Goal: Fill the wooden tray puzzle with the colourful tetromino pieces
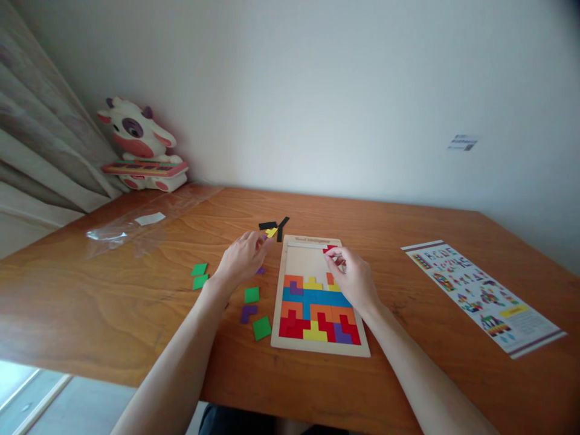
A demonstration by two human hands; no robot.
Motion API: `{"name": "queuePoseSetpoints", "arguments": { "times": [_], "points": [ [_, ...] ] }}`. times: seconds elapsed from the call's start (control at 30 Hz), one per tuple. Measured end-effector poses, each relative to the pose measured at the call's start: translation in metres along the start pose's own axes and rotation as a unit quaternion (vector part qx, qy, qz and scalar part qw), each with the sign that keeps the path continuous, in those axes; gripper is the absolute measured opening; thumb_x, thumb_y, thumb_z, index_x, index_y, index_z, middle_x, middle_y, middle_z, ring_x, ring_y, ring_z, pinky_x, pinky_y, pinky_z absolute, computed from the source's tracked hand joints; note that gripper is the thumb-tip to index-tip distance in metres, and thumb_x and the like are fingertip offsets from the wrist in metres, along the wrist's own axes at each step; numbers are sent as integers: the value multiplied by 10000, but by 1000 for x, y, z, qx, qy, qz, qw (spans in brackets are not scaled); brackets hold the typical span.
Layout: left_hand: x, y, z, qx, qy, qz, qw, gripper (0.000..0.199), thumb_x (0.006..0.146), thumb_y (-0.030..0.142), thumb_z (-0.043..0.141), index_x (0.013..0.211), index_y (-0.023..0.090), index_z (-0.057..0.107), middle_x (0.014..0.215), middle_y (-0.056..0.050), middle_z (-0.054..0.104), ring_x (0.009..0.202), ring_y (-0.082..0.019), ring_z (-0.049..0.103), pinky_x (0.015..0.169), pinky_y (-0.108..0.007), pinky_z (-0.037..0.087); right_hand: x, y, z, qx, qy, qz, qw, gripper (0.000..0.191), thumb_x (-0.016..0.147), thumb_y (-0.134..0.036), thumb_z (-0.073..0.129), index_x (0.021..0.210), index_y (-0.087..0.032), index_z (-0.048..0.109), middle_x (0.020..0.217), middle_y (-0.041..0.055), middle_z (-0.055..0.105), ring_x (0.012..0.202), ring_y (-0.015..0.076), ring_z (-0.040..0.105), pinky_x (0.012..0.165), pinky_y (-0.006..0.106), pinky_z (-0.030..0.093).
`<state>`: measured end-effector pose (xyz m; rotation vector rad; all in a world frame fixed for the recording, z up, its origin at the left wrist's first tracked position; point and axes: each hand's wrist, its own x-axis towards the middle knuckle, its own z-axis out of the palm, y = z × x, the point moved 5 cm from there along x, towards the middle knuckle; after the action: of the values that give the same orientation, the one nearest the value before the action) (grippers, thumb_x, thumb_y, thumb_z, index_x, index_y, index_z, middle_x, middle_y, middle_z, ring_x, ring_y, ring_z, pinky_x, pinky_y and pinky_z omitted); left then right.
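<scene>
A wooden puzzle board [319, 349] lies in front of me, its lower half filled with colored block pieces and bare wood showing in the upper part. My right hand [352, 275] is over the board's upper right side, thumb and fingers pinched at a red puzzle piece [330, 248], which the hand partly hides. Left of the board, my left hand [242, 257] reaches forward with fingers extended, close to a yellow piece [270, 232] and a purple piece it partly covers. Another purple piece [248, 313] and a green square [261, 328] lie nearer me.
Black strips [267, 226] lie beyond my left hand, and green squares [199, 269] to its left. A printed sheet [484, 296] rests at right. Clear plastic wrapping [131, 226] and a cow-shaped toy keyboard [145, 169] occupy the back left, near the curtain [40, 139].
</scene>
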<state>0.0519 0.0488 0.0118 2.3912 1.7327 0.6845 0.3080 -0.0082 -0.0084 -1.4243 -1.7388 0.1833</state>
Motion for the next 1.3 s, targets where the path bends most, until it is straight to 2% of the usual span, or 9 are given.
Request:
{"name": "queuePoseSetpoints", "arguments": {
  "times": [0.17,0.3,0.53,0.73,0.87,1.0,1.07,1.2,1.3],
  "points": [
    [-26,-47,-37,-9,11,5,1000,401,922,527,412,835,187,606,831,-39,641,748,-169,595,695,-280,456,3,0,-1,-8,-29,-20,999,154,896,-331,536,878,-216,638,812,47,716,680,172,637,669,299,492],
    [-51,-72,-62,9,-34,14,999,394,890,551,457,860,202,637,863,-42,662,788,-182,612,739,-294,480,2,-8,1,-14,-65,-40,997,214,919,-333,505,825,-211,652,712,34,708,638,167,637,670,295,490],
    [-89,-63,-70,15,-133,47,990,406,813,586,580,1021,249,667,1007,-40,681,874,-202,649,790,-296,517,-3,-14,8,89,-144,4,986,281,948,-367,468,800,-209,647,659,9,712,599,157,674,607,259,502],
    [-98,-47,-65,42,-138,97,985,365,837,522,590,1074,255,665,1106,-55,678,1074,-244,623,940,-352,487,-3,-8,6,91,-119,28,988,281,944,-402,467,875,-196,645,672,23,705,592,167,669,569,263,490],
    [-89,-29,-58,28,-144,134,980,282,868,441,570,1052,249,663,1066,-48,679,990,-216,642,884,-326,502,-2,-7,5,72,-99,7,992,282,944,-409,466,878,-197,640,645,13,682,552,156,629,559,261,463],
    [-59,-9,-39,-48,-136,178,973,238,890,385,539,1033,242,663,1112,-43,669,1034,-193,621,926,-305,471,-1,0,3,55,-60,6,997,268,931,-409,487,951,-198,651,697,28,691,598,164,632,582,267,463],
    [-33,-10,-28,-70,-95,126,985,256,883,413,539,990,221,671,1059,-47,684,966,-187,638,866,-291,488,-2,6,3,58,-43,17,997,268,928,-412,490,976,-199,645,723,35,697,628,170,640,595,269,468],
    [11,-15,-4,17,-37,3,999,297,823,421,588,952,171,683,1002,-91,702,902,-235,652,794,-324,487,-3,20,1,82,-16,51,995,300,923,-451,498,993,-194,636,766,52,701,658,176,633,612,277,472],
    [22,-9,11,44,-92,-4,995,177,767,314,621,868,187,693,887,-67,719,843,-229,666,709,-285,469,-2,33,0,120,9,104,987,348,906,-499,515,988,-183,633,760,61,695,653,180,616,604,283,463]
  ]
}}
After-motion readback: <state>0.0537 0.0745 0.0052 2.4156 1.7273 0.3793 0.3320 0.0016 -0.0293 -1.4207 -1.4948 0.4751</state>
